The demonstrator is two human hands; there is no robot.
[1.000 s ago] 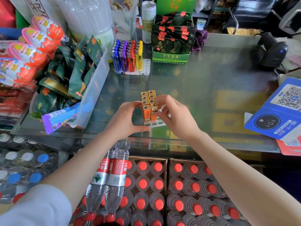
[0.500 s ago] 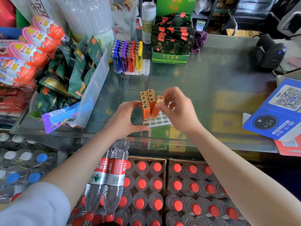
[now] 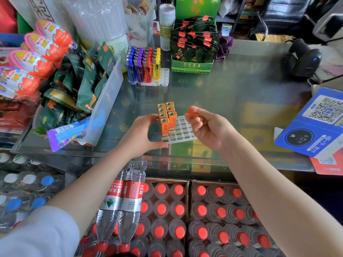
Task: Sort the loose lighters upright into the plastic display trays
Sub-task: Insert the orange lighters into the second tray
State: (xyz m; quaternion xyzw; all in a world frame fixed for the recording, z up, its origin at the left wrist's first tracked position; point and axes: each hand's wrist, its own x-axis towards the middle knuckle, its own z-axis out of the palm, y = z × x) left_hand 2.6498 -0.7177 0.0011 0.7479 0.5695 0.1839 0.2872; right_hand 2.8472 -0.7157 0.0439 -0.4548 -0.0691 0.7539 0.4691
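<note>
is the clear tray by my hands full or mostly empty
Mostly empty. The clear tray holds orange lighters only along its left side; its other slots show bare.

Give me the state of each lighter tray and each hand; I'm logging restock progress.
Near tray: partly filled, orange lighters upright at its left.
Far tray: mostly filled, coloured lighters upright, right column empty.
Left hand: steadying the near tray.
Right hand: holding one loose orange lighter.
</note>
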